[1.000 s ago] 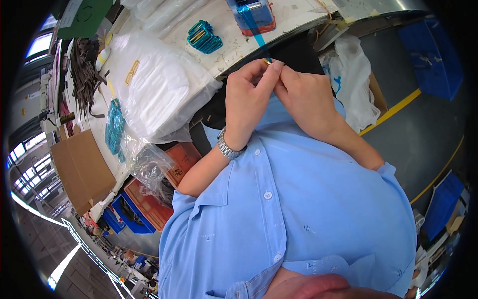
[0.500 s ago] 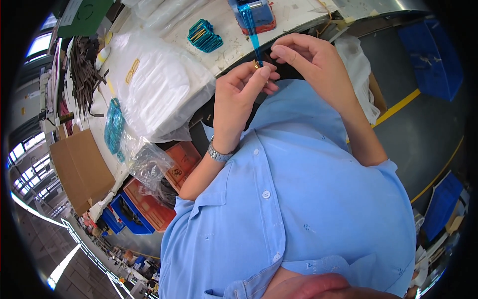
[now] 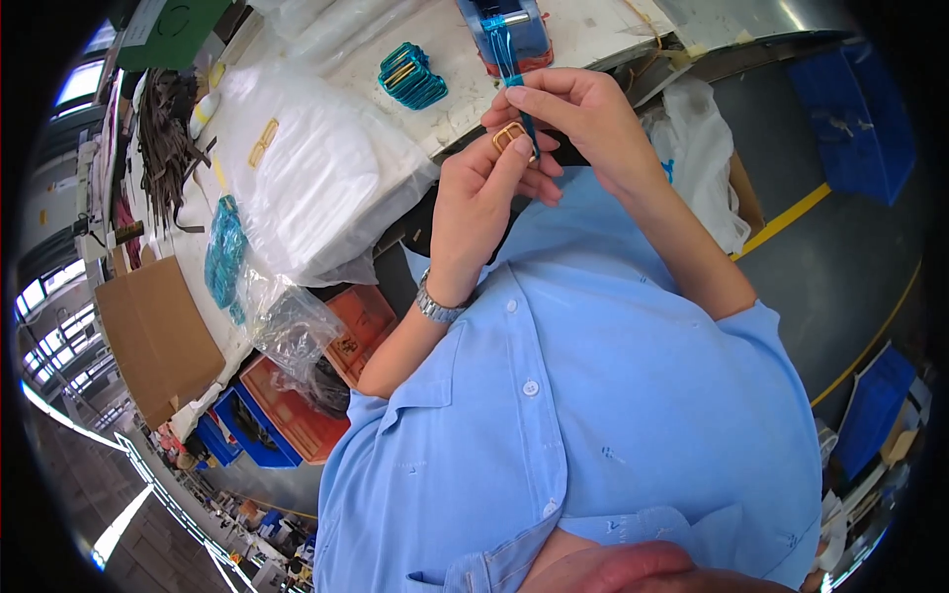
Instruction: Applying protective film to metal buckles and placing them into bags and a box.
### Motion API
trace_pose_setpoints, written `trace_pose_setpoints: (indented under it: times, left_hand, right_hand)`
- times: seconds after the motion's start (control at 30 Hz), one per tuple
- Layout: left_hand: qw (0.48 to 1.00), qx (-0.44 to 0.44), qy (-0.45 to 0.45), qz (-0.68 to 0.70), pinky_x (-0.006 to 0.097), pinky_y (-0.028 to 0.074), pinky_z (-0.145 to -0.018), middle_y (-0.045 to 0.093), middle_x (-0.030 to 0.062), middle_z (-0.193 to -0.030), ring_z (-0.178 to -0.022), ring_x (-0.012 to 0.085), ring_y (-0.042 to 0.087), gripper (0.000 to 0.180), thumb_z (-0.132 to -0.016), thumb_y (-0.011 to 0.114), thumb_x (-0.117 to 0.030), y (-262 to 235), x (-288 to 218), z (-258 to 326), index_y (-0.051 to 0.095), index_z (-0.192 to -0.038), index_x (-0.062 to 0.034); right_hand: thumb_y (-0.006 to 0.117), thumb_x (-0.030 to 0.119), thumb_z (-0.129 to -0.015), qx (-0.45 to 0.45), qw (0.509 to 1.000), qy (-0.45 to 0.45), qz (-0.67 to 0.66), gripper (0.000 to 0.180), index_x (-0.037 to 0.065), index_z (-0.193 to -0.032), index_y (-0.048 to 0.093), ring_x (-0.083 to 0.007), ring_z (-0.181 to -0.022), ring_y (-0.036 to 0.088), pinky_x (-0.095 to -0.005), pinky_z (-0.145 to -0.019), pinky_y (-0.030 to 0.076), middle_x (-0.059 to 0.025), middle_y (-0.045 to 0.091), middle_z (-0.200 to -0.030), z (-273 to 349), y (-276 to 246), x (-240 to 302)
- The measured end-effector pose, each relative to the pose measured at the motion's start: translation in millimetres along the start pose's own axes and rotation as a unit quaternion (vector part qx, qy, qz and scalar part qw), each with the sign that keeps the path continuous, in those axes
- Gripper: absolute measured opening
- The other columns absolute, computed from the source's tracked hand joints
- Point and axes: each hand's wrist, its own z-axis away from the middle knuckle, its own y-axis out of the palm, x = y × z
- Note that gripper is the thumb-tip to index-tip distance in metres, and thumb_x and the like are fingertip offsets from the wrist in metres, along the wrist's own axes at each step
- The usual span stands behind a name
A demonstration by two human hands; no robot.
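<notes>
Between the thumb and fingers of my left hand (image 3: 479,193) is a small gold buckle (image 3: 503,135). Just above it, my right hand (image 3: 583,109) pinches a shiny teal tape strip (image 3: 502,54). That strip runs down from a blue tape dispenser (image 3: 534,38) on the bench, and its lower end hangs beside the buckle, partly behind my fingers. To the left of the dispenser sits a stack of teal-wrapped buckles (image 3: 413,77).
A white plastic bag (image 3: 316,178) covers the bench on the left, with gold buckles (image 3: 263,142) on top. Beside it lies a teal bundle in clear plastic (image 3: 225,259). Orange bins (image 3: 297,405) and a cardboard flap (image 3: 160,341) are at lower left; a blue bin (image 3: 855,119) stands right.
My right hand has come left and down onto the tape strip and now pinches it. The buckle in my left hand has turned, showing its frame.
</notes>
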Motion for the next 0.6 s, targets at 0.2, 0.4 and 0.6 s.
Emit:
trace_pose_setpoints:
  times: [0.2, 0.4, 0.6]
  left_hand:
    - [0.875, -0.185, 0.199, -0.401, 0.033, 0.057, -0.078, 0.077, 0.0140, -0.096, -0.084, 0.0225, 0.074, 0.024, -0.110, 0.062, -0.016, -24, -19, 4, 0.076, -0.109, 0.0034]
    - [0.818, -0.185, 0.383, -0.387, 0.038, 0.056, -0.092, 0.077, 0.0136, -0.114, -0.106, 0.0300, 0.072, 0.015, -0.103, 0.068, -0.010, -17, -46, -21, 0.078, -0.109, -0.0009]
    - [0.666, -0.104, 0.471, -0.569, 0.051, 0.044, -0.112, 0.070, 0.0103, -0.136, -0.139, 0.0403, 0.055, 0.019, -0.090, 0.076, -0.008, -27, -34, -63, 0.077, -0.109, -0.0080]
  right_hand:
    - [0.067, 0.019, -0.107, -0.021, 0.996, -0.086, 0.007, 0.027, -0.004, -0.116, 0.077, -0.0141, -0.093, 0.074, -0.0290, -0.092, 0.057, -0.0092, 0.079, -0.109, -3, 1, -10]
    - [0.062, 0.019, -0.109, -0.044, 0.993, -0.098, 0.041, 0.028, -0.004, -0.111, 0.077, -0.0111, -0.095, 0.072, -0.0262, -0.091, 0.055, -0.0056, 0.079, -0.103, -7, -12, -18]
    - [0.061, 0.020, -0.108, -0.067, 0.979, -0.150, 0.123, 0.027, -0.002, -0.103, 0.076, -0.0109, -0.094, 0.071, -0.0278, -0.091, 0.054, -0.0056, 0.078, -0.098, -13, -24, -24]
